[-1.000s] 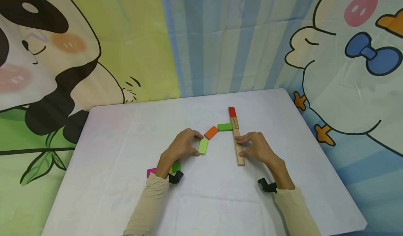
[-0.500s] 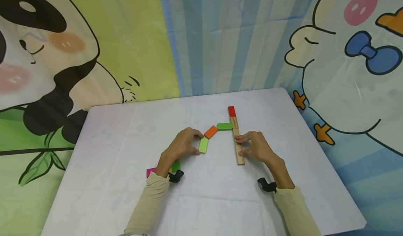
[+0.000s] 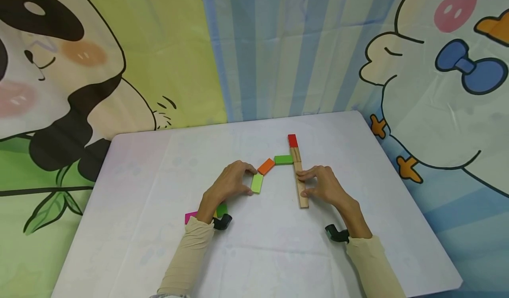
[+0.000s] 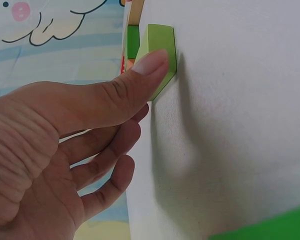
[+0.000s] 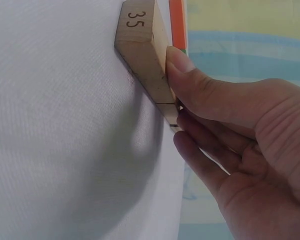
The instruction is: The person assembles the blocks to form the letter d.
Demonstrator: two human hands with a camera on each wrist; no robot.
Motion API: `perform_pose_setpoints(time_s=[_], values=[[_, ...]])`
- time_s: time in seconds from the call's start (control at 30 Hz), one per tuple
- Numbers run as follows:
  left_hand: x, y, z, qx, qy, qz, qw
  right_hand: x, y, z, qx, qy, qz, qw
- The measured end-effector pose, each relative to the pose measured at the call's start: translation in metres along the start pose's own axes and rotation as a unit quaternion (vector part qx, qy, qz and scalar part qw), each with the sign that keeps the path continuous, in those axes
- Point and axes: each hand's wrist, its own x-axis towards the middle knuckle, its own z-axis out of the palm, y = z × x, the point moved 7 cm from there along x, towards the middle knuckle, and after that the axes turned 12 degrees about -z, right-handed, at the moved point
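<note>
In the head view, my left hand (image 3: 232,179) pinches a light green block (image 3: 257,184) at its corners; the left wrist view shows the thumb tip (image 4: 155,62) over its near end. My right hand (image 3: 324,185) touches the right side of a long plain wooden block (image 3: 301,185). Its thumb (image 5: 179,61) rests on this block, which bears the number 35, while the index fingertip lies farther along it. An orange block (image 3: 266,166) and a green block (image 3: 283,160) link the light green block to the wooden row. A red block (image 3: 292,141) tops that row.
Beside the left wrist, partly covered by it, lie a pink block (image 3: 191,217) and another green block (image 3: 222,210). Black wrist cameras sit at both cuffs. The white table (image 3: 167,165) meets a cartoon-printed cloth behind it.
The whole view shifts very slightly between the first and second frames. Both hands and all the blocks otherwise keep their places.
</note>
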Motion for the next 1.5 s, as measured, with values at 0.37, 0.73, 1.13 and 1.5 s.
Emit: perform_pose_setpoints(time_s=[0.37,0.73,1.13,1.5], values=[[-0.003,-0.002,0.0,0.004,0.001,0.005,1.0,-0.001,-0.001,0.003,0.003,0.001,-0.008,1.0],[-0.003,-0.004,0.0,-0.004,-0.008,0.005,0.9999,0.0,-0.002,0.004,0.003,0.0,-0.011,0.9999],[-0.007,-0.011,-0.01,-0.003,-0.012,0.003,0.9999,0.0,-0.002,0.002,-0.002,-0.003,-0.007,1.0],[-0.052,-0.055,-0.043,-0.031,-0.026,-0.078,0.9961,0.0,0.001,0.0,-0.002,-0.005,-0.005,1.0]])
